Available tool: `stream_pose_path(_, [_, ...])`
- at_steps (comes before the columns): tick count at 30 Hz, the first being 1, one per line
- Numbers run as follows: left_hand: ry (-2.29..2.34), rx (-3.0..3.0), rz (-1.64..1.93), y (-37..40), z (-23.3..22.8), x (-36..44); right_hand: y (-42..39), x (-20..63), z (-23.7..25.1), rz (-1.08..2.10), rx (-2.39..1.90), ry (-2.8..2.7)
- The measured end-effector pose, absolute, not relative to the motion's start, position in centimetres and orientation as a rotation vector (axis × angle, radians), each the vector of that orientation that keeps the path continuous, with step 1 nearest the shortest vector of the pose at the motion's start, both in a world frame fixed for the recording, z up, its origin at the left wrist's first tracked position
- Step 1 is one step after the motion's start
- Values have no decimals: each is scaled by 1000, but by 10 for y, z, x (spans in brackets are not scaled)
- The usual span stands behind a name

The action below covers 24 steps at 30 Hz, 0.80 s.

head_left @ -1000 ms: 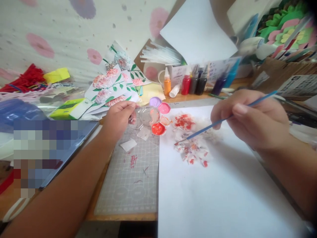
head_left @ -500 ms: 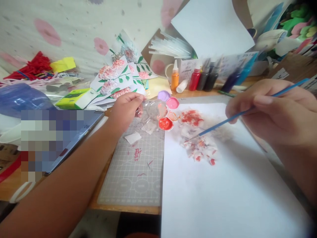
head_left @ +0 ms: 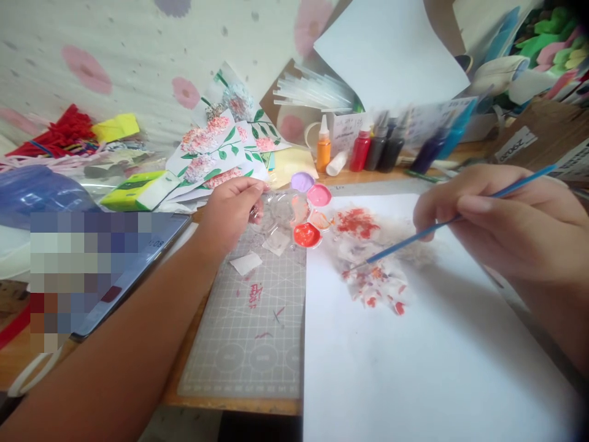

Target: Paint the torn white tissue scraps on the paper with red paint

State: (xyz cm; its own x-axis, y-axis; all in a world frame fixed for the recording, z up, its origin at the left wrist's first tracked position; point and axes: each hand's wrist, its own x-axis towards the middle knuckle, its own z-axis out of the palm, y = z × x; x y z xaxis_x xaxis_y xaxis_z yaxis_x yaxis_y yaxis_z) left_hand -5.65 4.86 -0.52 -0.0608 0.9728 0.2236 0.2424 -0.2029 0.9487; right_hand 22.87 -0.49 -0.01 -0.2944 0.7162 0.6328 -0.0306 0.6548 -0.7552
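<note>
My right hand [head_left: 499, 221] grips a thin blue paintbrush [head_left: 427, 230]; its tip rests on the red and pink dabs painted [head_left: 372, 279] on a large white sheet [head_left: 414, 362]. My left hand [head_left: 230, 212] pinches the edge of a clear plastic paint palette [head_left: 288, 215]. The palette's wells hold red [head_left: 307, 235], pink [head_left: 319, 194] and purple [head_left: 302, 181] paint, and it lies on a grey cutting mat [head_left: 253, 325].
Paint bottles, orange [head_left: 324, 153], red [head_left: 360, 149] and dark ones, stand at the back. Flower paintings on paper [head_left: 216, 153] lie behind my left hand. A tablet [head_left: 105, 270] sits at the left, near a green-white box [head_left: 135, 189] and red yarn [head_left: 64, 132]. The desk edge [head_left: 230, 405] is close.
The brush tip shifted slightly down and left over the painted patch. My left hand stayed on the palette. The view moved a little.
</note>
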Motion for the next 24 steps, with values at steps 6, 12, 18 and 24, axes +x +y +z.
stream_pose_path(6, [1351, 1499, 1324, 48, -3, -55, -9, 230, 0, 785, -571, -1806])
stream_pose_path(12, [1338, 1512, 1329, 48, -4, -57, -10, 228, 2, 796, -562, -1697])
stream_pose_path(18, [1330, 1513, 1331, 47, -5, -57, -9, 227, 2, 808, -611, -1608])
stream_pose_path(24, [1363, 1534, 1311, 47, -3, -55, -10, 226, 4, 792, -611, -1583])
